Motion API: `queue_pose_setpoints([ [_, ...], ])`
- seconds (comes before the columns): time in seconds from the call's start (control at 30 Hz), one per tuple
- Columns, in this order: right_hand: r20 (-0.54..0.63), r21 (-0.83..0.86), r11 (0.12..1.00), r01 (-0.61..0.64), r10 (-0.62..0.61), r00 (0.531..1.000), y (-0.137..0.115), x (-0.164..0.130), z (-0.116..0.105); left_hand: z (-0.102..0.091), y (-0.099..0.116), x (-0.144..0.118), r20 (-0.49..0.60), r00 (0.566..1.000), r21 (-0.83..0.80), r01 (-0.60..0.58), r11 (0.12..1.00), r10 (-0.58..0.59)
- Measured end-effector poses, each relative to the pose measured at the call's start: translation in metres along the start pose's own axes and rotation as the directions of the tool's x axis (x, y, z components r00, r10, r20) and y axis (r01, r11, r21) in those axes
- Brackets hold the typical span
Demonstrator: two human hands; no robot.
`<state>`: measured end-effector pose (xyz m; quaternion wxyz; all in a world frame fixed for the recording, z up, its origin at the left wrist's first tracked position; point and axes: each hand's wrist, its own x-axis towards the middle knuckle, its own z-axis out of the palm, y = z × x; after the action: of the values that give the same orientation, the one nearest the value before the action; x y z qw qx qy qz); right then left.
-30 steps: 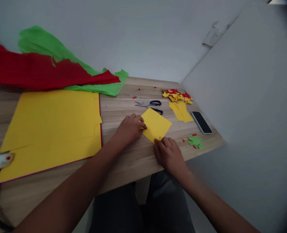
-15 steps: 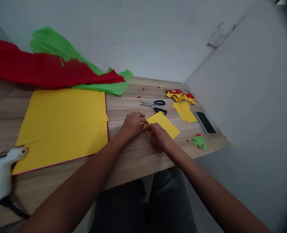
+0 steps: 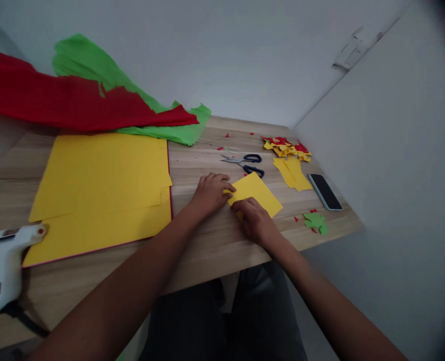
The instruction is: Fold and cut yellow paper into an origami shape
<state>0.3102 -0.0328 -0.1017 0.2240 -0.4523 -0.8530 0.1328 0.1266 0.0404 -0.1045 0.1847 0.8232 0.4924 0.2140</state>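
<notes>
A small piece of yellow paper (image 3: 260,193) lies on the wooden table at an angle, partly under my hands. My left hand (image 3: 212,194) grips its left corner, fingers bent and pressed together on the sheet. Curled over the paper's near left edge is my right hand (image 3: 254,218), whose fingertips stay close to the left ones. Just beyond the paper are scissors (image 3: 241,160) with dark blue handles, their blades apart and pointing left.
Large yellow sheets (image 3: 105,175) lie at left, below red crepe paper (image 3: 75,103) and green crepe paper (image 3: 90,57). A glue gun (image 3: 4,260) is at the left edge. At right are cut yellow strips (image 3: 292,173), red-yellow cutouts (image 3: 286,148), green cutouts (image 3: 315,221) and a phone (image 3: 324,192).
My right hand has slid slightly toward me along the paper's edge, away from my left fingertips. The left hand still holds the corner. The view has shifted a little.
</notes>
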Motion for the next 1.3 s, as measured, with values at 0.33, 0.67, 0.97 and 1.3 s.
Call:
queue_pose_setpoints([
  [0.33, 0.007, 0.031, 0.999, 0.030, -0.030, 1.000, -0.003, -0.027, -0.005, 0.001, 0.000, 0.001, -0.003, 1.000, 0.003, 0.018, 1.000, -0.018],
  [0.67, 0.020, 0.076, 0.996, 0.046, -0.047, 0.999, -0.008, -0.058, -0.016, 0.003, -0.002, 0.001, -0.017, 1.000, 0.010, 0.008, 1.000, -0.008],
  [0.97, -0.010, 0.052, 0.996, 0.070, -0.069, 0.998, -0.013, -0.077, -0.022, 0.002, -0.003, 0.001, -0.012, 1.000, 0.011, 0.006, 1.000, -0.005],
  [1.3, -0.108, 0.086, 0.995, -0.052, 0.061, 0.992, -0.021, -0.015, -0.033, 0.002, -0.003, 0.001, -0.018, 1.000, -0.011, 0.006, 1.000, -0.006],
])
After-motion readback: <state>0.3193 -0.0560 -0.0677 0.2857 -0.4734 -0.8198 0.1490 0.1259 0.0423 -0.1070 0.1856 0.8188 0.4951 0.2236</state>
